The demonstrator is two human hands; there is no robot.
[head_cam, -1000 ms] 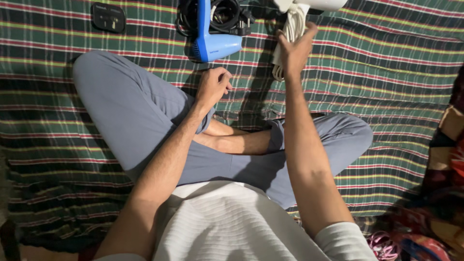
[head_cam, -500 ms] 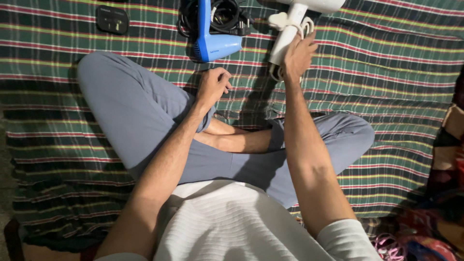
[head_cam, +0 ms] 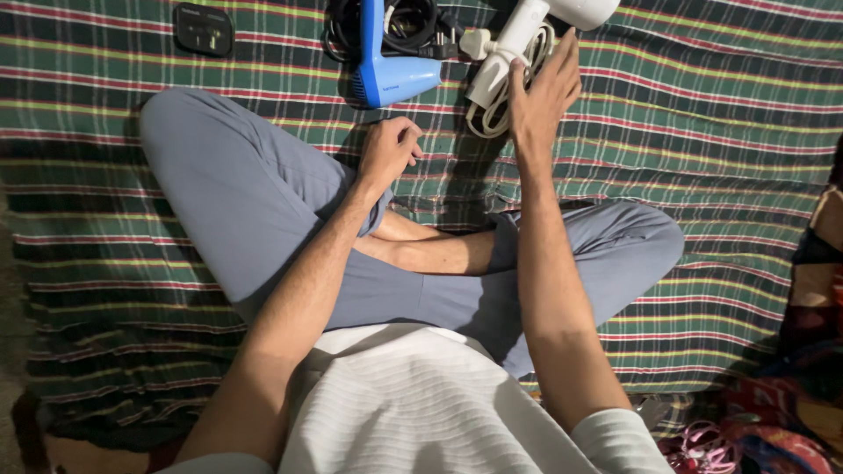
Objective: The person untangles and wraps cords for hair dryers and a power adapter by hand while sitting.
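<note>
Sitting cross-legged on a green plaid blanket (head_cam: 720,132), you have both arms extended forward. Your right hand (head_cam: 542,96) is raised with its grip open, fingers spread, the fingertips (head_cam: 569,44) at the handle of the white dryer (head_cam: 536,26); the hand closes on nothing. The white dryer lies on the blanket at the top edge of the view, its coiled white cord (head_cam: 492,105) beside the handle and just left of your right hand. Your left hand (head_cam: 388,154) rests at your left knee with its grip loosely curled, holding nothing. A blue dryer (head_cam: 382,61) lies just above it, with a black cord (head_cam: 413,26) bundled behind. A black adapter (head_cam: 202,29) lies well apart to the left.
</note>
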